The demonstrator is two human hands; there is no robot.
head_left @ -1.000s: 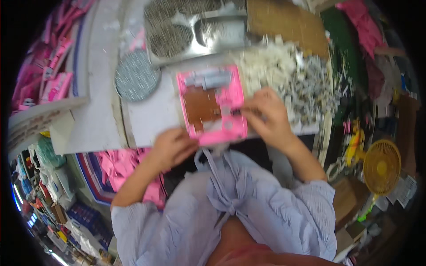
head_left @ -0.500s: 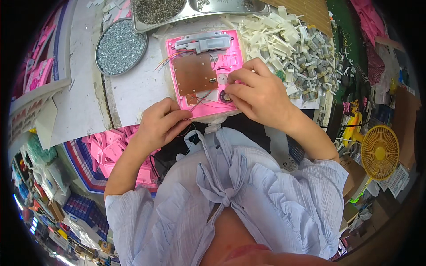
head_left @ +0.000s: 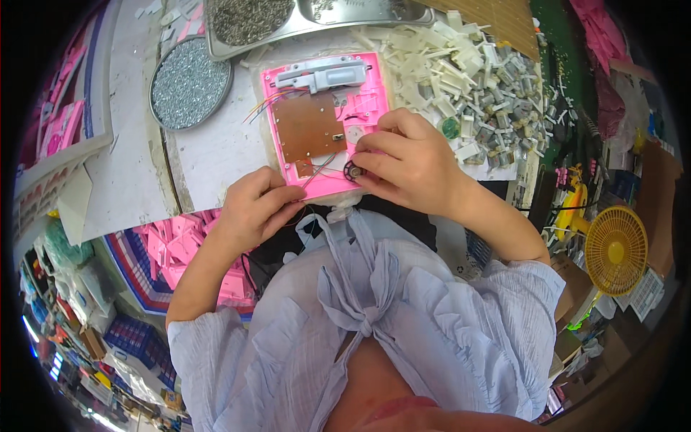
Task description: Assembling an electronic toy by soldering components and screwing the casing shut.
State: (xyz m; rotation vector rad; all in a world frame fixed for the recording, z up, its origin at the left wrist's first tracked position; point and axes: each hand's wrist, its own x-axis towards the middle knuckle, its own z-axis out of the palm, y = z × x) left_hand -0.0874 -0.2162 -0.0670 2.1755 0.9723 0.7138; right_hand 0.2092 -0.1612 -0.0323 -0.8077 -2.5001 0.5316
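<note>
A pink plastic housing (head_left: 329,187) lies on the table in front of me with its inside facing up. It holds a brown circuit board (head_left: 308,128), a grey plastic part (head_left: 337,75) along the far edge, and thin wires. My right hand (head_left: 419,164) pinches a small round black speaker (head_left: 352,171) over the near right part of the housing. At the near left corner, my left hand (head_left: 258,207) has thumb and index finger closed on the housing's edge, where thin wires (head_left: 317,173) run; its exact hold is partly hidden.
A round dish of small screws (head_left: 191,83) stands at the left, and a metal tray (head_left: 302,32) with small parts at the back. White plastic pieces and small motors (head_left: 497,93) are heaped at the right. Pink parts (head_left: 180,245) fill a basket below left; a yellow fan (head_left: 615,248) stands far right.
My right hand has drawn the speaker slightly left and toward me, and it looks more tilted. My left hand stays at the housing's near left corner.
</note>
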